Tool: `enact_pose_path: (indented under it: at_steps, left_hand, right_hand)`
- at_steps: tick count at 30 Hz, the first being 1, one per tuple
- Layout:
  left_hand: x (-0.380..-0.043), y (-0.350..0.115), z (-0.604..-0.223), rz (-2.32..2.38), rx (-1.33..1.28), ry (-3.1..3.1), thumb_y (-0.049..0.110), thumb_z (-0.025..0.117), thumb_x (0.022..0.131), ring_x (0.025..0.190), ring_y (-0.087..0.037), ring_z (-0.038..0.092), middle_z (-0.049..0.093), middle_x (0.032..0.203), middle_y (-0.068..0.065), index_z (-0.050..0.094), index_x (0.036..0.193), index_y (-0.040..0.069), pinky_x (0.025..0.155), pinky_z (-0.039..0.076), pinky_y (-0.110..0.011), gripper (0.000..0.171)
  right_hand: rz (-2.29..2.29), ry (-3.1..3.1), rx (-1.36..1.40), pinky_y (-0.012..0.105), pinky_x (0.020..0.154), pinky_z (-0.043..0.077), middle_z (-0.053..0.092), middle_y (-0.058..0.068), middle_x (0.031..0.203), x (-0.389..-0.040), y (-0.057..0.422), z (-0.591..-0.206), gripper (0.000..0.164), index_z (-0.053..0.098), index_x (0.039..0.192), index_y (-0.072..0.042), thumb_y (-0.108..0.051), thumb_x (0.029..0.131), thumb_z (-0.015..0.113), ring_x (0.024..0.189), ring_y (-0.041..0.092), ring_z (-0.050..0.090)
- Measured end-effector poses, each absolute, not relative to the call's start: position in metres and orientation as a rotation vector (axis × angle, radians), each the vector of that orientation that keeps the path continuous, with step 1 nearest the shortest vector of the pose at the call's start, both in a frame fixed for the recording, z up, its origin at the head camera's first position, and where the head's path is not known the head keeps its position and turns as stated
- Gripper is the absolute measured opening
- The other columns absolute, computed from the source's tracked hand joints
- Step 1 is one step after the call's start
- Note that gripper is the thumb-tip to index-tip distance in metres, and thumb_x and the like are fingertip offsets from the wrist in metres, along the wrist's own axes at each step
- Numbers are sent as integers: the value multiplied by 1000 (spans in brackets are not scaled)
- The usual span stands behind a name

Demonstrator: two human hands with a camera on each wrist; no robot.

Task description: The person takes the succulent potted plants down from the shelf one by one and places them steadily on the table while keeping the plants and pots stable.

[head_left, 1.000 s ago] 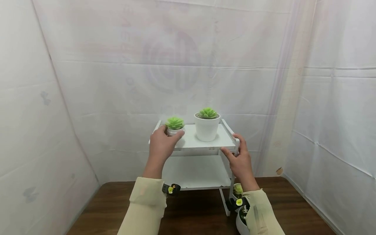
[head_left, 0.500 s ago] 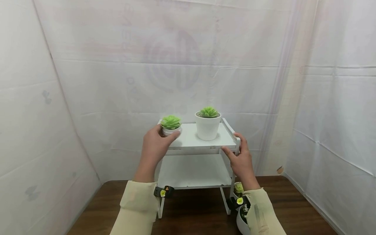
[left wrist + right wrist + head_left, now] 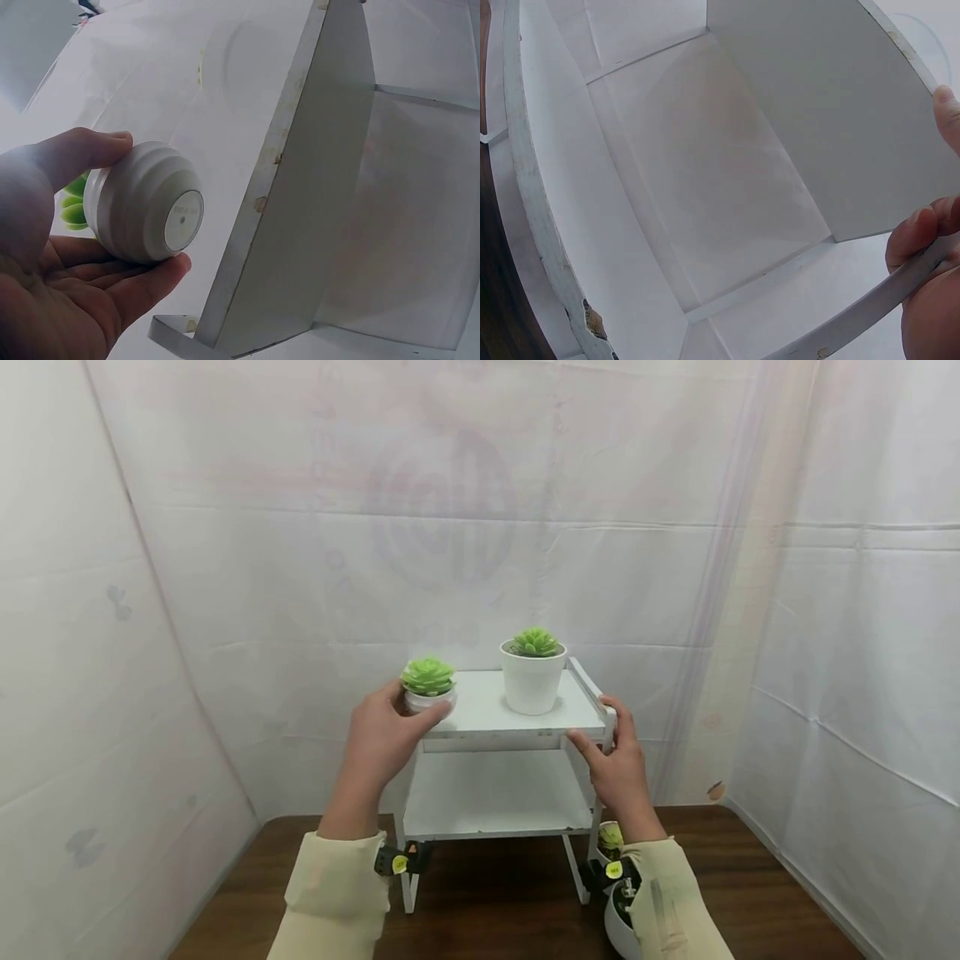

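Observation:
My left hand [image 3: 381, 733] holds a small potted succulent [image 3: 428, 678] between thumb and fingers, over the left front of the top board. In the left wrist view its ribbed white pot [image 3: 142, 199] shows its round base, with the board's front edge to one side. My right hand [image 3: 618, 764] grips the right front corner of the white two-tier shelf [image 3: 480, 718], thumb at the front edge. The right wrist view has the fingers [image 3: 913, 234] curled around the side rail. A larger white pot with a green succulent [image 3: 531, 685] stands on the top board, to the right.
On the brown wooden table [image 3: 480, 902], a small potted plant [image 3: 610, 837] and a white round pot [image 3: 621, 935] sit by the shelf's right legs, partly behind my right wrist. White sheeting [image 3: 262, 568] hangs at the back and sides.
My left hand has carried the small succulent leftward along the top board, to near its left end. The right hand keeps its grip on the corner.

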State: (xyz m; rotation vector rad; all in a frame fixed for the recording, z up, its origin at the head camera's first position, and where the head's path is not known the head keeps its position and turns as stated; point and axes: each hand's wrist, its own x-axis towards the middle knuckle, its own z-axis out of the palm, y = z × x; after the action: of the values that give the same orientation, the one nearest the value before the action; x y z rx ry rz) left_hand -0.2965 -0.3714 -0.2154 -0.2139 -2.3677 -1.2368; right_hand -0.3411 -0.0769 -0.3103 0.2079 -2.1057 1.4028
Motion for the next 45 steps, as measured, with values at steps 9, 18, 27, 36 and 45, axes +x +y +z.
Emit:
enact_pose_path:
  at_steps: [9, 18, 27, 36, 45]
  left_hand:
    - [-287, -379, -216, -1250, -211, -2365, 45, 74, 83, 101, -24, 62, 67, 118, -10, 58, 129, 10, 81, 52, -38, 60]
    - [-275, -385, -218, -1254, -212, -2401, 45, 73, 84, 108, -25, 62, 64, 126, -11, 55, 133, 10, 84, 53, -40, 63]
    - [-266, -390, -221, -1238, -226, -2416, 46, 72, 85, 108, -24, 61, 64, 126, -11, 55, 134, 10, 79, 51, -34, 63]
    - [-258, -396, -229, -1215, -242, -2415, 46, 72, 85, 113, -26, 62, 63, 130, -13, 52, 138, 11, 83, 54, -37, 66]
    - [-251, -399, -236, -1274, -289, -2402, 48, 72, 84, 122, -27, 59, 58, 136, -14, 48, 142, 12, 95, 51, -44, 72]
  right_hand:
    - [1402, -2103, 212, 39, 69, 51, 53, 19, 134, -340, -77, -311, 72, 29, 147, -37, -44, 88, 69, 100, 34, 61]
    - [1414, -2100, 215, 40, 71, 51, 53, 18, 136, -339, -77, -311, 72, 28, 147, -37, -43, 88, 69, 102, 33, 60]
    - [1405, -2101, 221, 41, 71, 51, 52, 18, 136, -339, -76, -310, 72, 28, 147, -37, -43, 89, 69, 102, 33, 61]
    - [1411, -2088, 241, 38, 69, 51, 53, 18, 136, -340, -75, -310, 70, 29, 146, -37, -42, 89, 69, 99, 33, 61]
    - [1419, -2086, 256, 35, 65, 50, 54, 18, 134, -341, -74, -311, 69, 30, 146, -37, -41, 89, 69, 95, 33, 61]
